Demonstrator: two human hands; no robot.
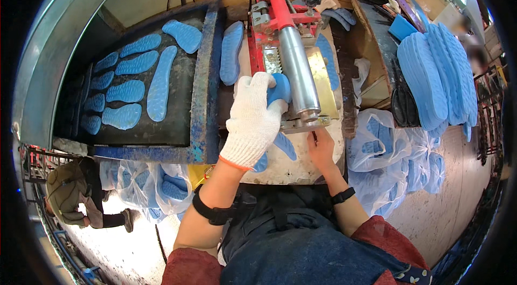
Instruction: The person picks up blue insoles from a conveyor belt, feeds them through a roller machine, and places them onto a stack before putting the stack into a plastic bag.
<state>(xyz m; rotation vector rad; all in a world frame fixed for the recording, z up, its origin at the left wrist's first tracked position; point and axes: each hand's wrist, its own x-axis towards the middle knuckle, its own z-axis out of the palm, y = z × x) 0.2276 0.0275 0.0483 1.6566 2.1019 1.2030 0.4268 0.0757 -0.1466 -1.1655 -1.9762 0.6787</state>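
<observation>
At frame centre, our gloved left hand (252, 118) clamps a blue foam insole (278, 91) against the machine's steel roller (298, 72), apparently mid-feed. Our bare right hand (320, 147) pinches something small at the machine's base. Next, we judge, calls for steady pressure.

**Two hands forward, one gloved, one bare**

The person's left hand (252, 118) wears a white knit glove with an orange cuff; its fingers curl forward and down, the bare forearm reaching up from the lower edge with a black band at the wrist. The right hand (321, 147) is bare, fingers pointing forward, a black wristband behind it.
</observation>
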